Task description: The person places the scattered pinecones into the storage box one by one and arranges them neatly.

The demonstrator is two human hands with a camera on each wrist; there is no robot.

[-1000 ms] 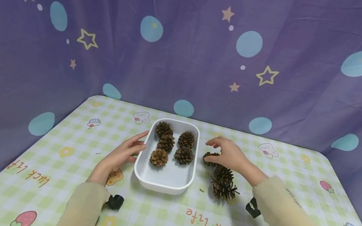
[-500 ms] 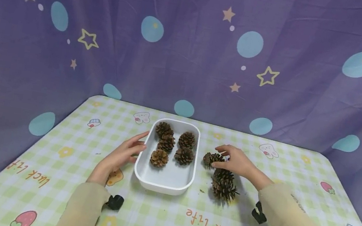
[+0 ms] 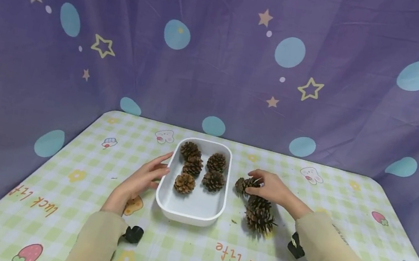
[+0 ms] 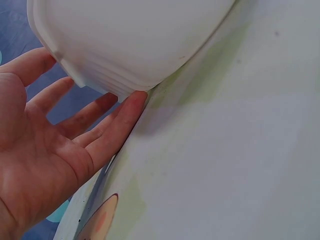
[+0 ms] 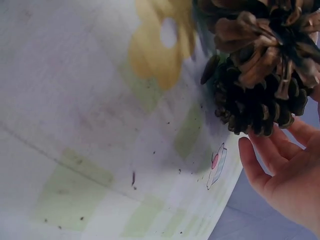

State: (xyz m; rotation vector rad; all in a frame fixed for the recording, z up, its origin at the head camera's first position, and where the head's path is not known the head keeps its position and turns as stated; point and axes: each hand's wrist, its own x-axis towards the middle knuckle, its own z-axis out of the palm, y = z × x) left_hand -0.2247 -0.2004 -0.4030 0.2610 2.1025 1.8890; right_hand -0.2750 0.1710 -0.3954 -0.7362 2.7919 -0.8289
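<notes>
Purple star-patterned curtain (image 3: 199,94), green checkered tablecloth (image 3: 176,252)

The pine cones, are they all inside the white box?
No, the head view shows some pine cones on the tablecloth, outside the white box.

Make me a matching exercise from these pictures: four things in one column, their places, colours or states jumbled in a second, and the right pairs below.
Column one
1. Left grip
2. White tub
3. Curtain
4. Right grip

Column two
A. Purple, patterned with stars and blue spots
B. Fingers and thumb at a loose pine cone outside the tub
C. Touching the tub's outside
D. Holds five pine cones

Right pairs
1-C
2-D
3-A
4-B
</notes>
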